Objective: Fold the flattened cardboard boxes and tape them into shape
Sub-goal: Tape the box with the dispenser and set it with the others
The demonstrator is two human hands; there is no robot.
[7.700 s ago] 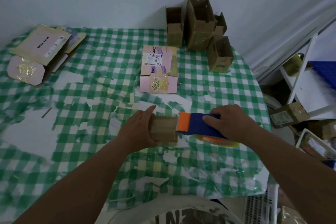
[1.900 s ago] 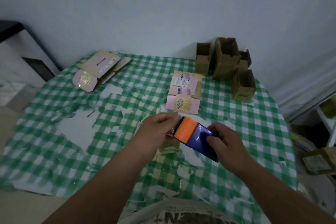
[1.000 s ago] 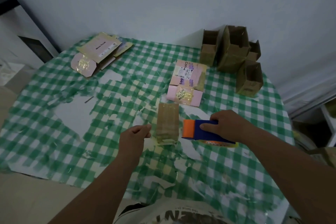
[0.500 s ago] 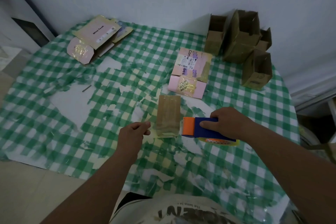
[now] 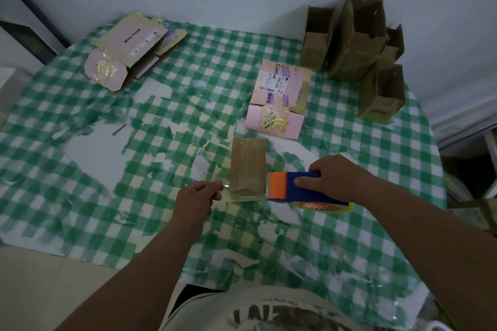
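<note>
A small brown cardboard box (image 5: 248, 166) lies on the checked table (image 5: 80, 174), shiny tape over its top. My left hand (image 5: 197, 196) is just left of its near corner and pinches a clear strip of tape (image 5: 226, 183) that runs to the box. My right hand (image 5: 333, 177) grips the blue and orange tape dispenser (image 5: 293, 187), which rests on the table against the box's right side, its yellow roll (image 5: 322, 205) underneath.
A pink folded box (image 5: 279, 99) lies behind the brown one. Several brown open boxes (image 5: 355, 45) stand at the back right by the wall. Flattened pink boxes (image 5: 126, 51) lie at the back left. The tablecloth is torn in white patches.
Earlier both hands held the box and dispenser together above the table. Now the box lies flat, the dispenser rests beside it, and my left hand has moved to the box's left, pinching tape.
</note>
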